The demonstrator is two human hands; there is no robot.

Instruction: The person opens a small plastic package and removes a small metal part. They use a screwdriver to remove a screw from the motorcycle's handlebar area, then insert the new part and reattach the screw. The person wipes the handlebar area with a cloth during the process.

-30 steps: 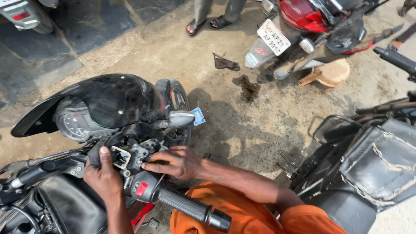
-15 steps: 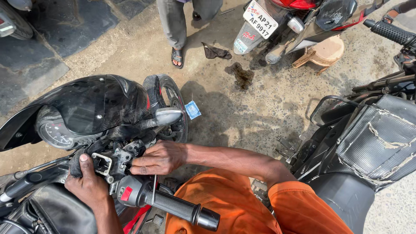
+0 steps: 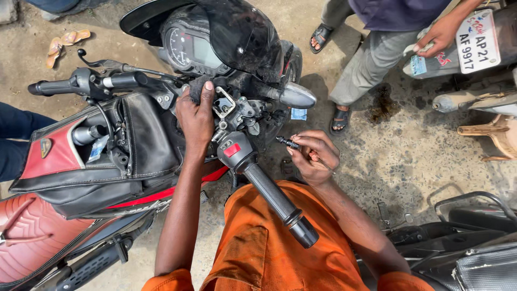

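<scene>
Head view: your left hand (image 3: 195, 116) is clamped on the handlebar clamp (image 3: 223, 102), thumb pressing beside it; keep that steady. Your right hand (image 3: 314, 157) pinches a small dark bolt (image 3: 288, 143), just right of the clamp, apart from it. Hold it square to the clamp.

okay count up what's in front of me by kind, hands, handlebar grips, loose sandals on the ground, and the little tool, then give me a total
Hands: 3, my left hand, my right hand, another person's hand
Handlebar grips: 2, right grip, left grip
Loose sandals: 2
Small dark tool in my right hand: 1
Total: 8
</scene>
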